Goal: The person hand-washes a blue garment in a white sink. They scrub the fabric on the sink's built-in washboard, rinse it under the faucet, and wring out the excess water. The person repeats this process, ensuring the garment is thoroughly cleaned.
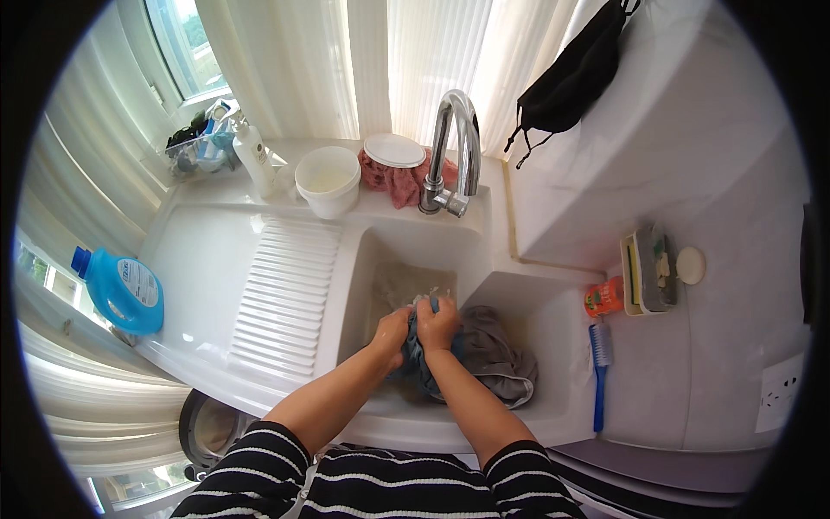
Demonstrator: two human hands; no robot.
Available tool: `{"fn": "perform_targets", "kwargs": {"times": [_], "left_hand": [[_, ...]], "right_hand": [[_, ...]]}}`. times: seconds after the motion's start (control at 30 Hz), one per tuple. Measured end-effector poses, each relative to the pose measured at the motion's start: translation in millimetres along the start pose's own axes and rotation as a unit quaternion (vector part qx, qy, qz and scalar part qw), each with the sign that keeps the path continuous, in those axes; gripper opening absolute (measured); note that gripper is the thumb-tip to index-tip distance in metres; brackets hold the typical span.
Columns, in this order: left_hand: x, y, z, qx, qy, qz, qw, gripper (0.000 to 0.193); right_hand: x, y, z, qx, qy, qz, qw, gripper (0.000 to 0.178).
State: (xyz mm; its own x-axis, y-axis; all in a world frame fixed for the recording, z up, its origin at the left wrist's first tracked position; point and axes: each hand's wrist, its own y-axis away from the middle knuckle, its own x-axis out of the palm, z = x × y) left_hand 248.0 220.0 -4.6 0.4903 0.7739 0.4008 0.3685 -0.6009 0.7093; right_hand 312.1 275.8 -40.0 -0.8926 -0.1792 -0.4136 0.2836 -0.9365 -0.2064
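Observation:
Over the white sink (353,290), my left hand (393,331) and my right hand (438,323) are side by side, both closed on a wet blue-grey garment (423,372). Part of the garment bunches up between the fists, and its lower end hangs into the basin beneath my forearms. Cloudy water (402,281) stands in the basin. A grey garment (503,363) with a light edge lies heaped just right of my right wrist. My forearms hide some of the cloth.
A ribbed washboard (287,285) adjoins the basin's left; a blue detergent bottle (125,292) stands farther left. Behind are a pump bottle (252,160), white tub (328,183), reddish cloth (396,184) and chrome faucet (467,134). A blue brush (599,372) and soap holder (635,277) are right.

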Motion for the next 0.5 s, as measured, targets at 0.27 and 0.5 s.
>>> {"fn": "perform_targets", "kwargs": {"times": [0.27,0.5], "left_hand": [[-33.5,-16.1,4.5,-0.020,0.055,0.048,0.997,0.031],[-43.1,-34.6,-4.0,-0.094,-0.052,-0.011,0.994,0.028]], "right_hand": [[7.8,24.6,16.7,-0.158,-0.020,-0.019,0.987,0.018],[-1.7,47.1,43.2,-0.199,-0.036,0.049,0.978,0.014]]}}
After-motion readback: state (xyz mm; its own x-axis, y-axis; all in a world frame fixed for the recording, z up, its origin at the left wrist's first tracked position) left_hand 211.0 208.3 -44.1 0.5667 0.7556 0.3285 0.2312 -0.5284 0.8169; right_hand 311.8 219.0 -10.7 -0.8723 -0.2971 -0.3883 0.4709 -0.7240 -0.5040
